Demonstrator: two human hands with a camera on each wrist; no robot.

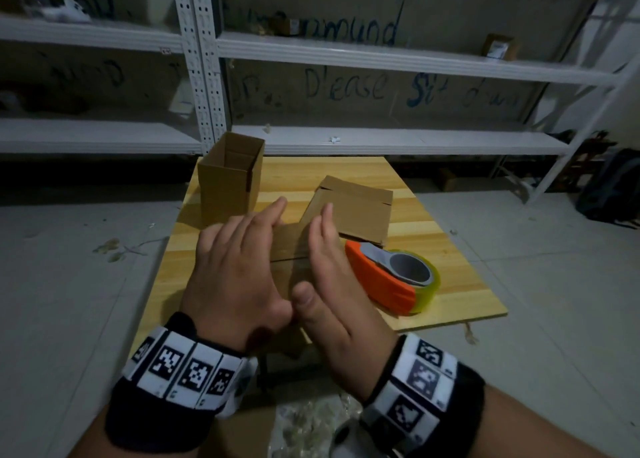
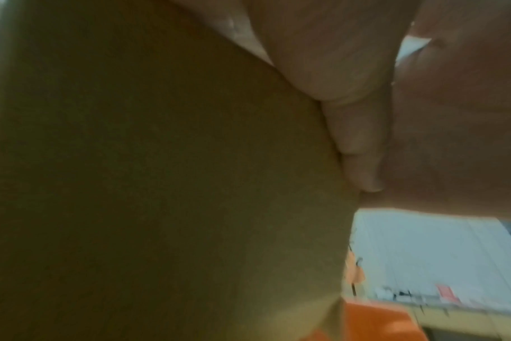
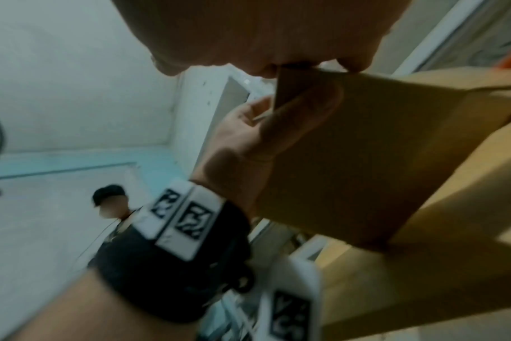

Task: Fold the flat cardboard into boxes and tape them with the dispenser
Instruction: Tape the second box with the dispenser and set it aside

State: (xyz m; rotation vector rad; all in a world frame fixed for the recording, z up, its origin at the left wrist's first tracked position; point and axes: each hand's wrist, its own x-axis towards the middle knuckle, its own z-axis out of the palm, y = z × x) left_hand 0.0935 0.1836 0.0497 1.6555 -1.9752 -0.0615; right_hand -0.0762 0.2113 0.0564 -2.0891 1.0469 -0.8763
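1. So, both hands are up over the tabletop (image 1: 450,249) with a piece of flat cardboard (image 1: 294,249) between them.
2. The left hand (image 1: 239,267) has straight fingers pressed on one side of the cardboard. Its thumb lies on the other side, so it pinches the piece, as the right wrist view shows.
3. The right hand (image 1: 332,284) has straight fingers too, and they lie flat on the other side. It pushes and does not wrap around.
4. This piece is not a box yet. I think the hands are just starting to open it up.
5. One box (image 1: 228,180) is already standing at the back left of the tabletop. Its top is open. I cannot see if its bottom has tape.
6. Another flat piece (image 1: 356,211) lies behind the hands. It is not folded yet.
7. The orange tape dispenser (image 1: 391,277) lies on the tabletop, just right of the right hand. No one is touching it.
8. So one box is shaped, one is being worked on, and one waits. There is a lot left to fold and tape.
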